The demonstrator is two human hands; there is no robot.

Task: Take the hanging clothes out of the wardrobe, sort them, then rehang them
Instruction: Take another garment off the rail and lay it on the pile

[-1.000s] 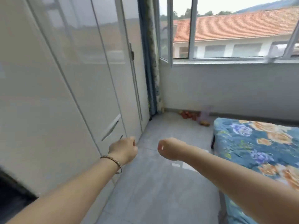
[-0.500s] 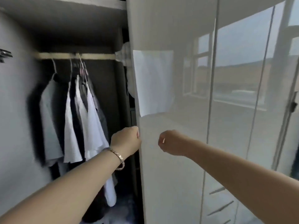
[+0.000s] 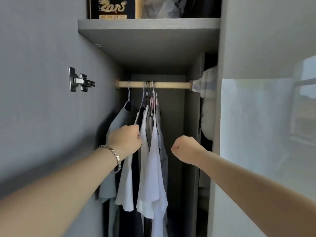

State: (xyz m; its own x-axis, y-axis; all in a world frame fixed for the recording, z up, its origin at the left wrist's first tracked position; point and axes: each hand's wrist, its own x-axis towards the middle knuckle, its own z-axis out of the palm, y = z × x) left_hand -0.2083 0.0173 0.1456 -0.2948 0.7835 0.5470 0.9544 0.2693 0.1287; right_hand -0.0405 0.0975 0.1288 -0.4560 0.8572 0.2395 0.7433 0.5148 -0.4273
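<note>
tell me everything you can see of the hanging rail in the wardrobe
The hanging rail is a pale, wood-looking round bar, lying level across the wardrobe below the grey shelf. Its left end meets the side wall; its right end runs behind a bundled whitish cloth. One hanger hooks over it alone on the left, and a tight cluster of hooks sits near the middle, carrying the shirts. The right stretch is bare. The left hand and right hand are lower, off it.
</note>
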